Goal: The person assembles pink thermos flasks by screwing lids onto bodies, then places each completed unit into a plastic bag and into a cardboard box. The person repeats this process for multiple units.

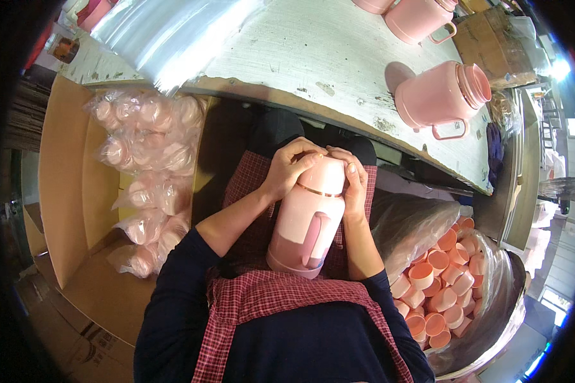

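A pink vacuum jug (299, 225) rests tilted on my lap, its base toward my waist and its handle on the right side. A pink cup lid (326, 176) sits on its top end, above a thin gold-coloured ring. My left hand (291, 167) curls over the left side of the lid, fingers closed on it. Closed round the lid's right side is my right hand (356, 180), its fingertips close to the left ones at the top. Part of the lid's far end is hidden under my fingers.
At left stands a cardboard box (70, 185) with bagged pink jugs (150, 153). A plastic-lined sack (410, 223) of pink cups (438, 287) is at right. The white workbench (300, 64) ahead bears an uncapped pink jug (431, 96), other jugs and clear plastic bags (166, 32).
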Tool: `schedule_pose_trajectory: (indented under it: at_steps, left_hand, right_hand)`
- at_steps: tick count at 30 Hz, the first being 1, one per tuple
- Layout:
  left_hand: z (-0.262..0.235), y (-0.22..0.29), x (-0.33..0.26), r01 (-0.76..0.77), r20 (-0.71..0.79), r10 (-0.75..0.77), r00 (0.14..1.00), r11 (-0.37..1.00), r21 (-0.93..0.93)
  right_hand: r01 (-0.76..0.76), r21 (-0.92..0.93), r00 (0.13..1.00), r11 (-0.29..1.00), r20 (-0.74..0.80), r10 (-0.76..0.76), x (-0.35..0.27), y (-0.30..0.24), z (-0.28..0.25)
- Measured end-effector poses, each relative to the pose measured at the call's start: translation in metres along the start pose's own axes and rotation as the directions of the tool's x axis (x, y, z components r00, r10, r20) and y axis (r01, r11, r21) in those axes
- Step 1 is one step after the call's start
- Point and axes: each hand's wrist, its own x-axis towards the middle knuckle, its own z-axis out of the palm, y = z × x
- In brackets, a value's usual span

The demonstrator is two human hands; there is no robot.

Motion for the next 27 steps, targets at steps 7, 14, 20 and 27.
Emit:
schedule_pose_trajectory:
  at_steps: [7, 14, 20, 27]
  left_hand:
    - [0.003, 0.001, 0.000, 0.019, 0.026, -0.018, 1.000, 0.998, -0.060]
    - [0.004, -0.001, 0.000, 0.061, 0.061, -0.052, 0.997, 0.985, -0.163]
    - [0.001, -0.006, -0.001, 0.055, 0.069, -0.041, 0.997, 0.977, -0.206]
    - [0.004, -0.007, 0.001, -0.087, 0.009, 0.089, 0.996, 0.986, -0.142]
  right_hand:
    - [-0.048, -0.029, 0.995, 0.998, -0.088, 0.046, -0.005, -0.001, 0.001]
    - [-0.056, 0.005, 0.992, 0.998, -0.112, 0.056, -0.007, -0.004, 0.001]
    - [-0.057, 0.040, 0.998, 0.998, -0.036, 0.058, -0.004, 0.000, -0.001]
    - [-0.314, 0.249, 0.944, 0.916, 0.181, 0.275, 0.005, -0.002, 0.000]
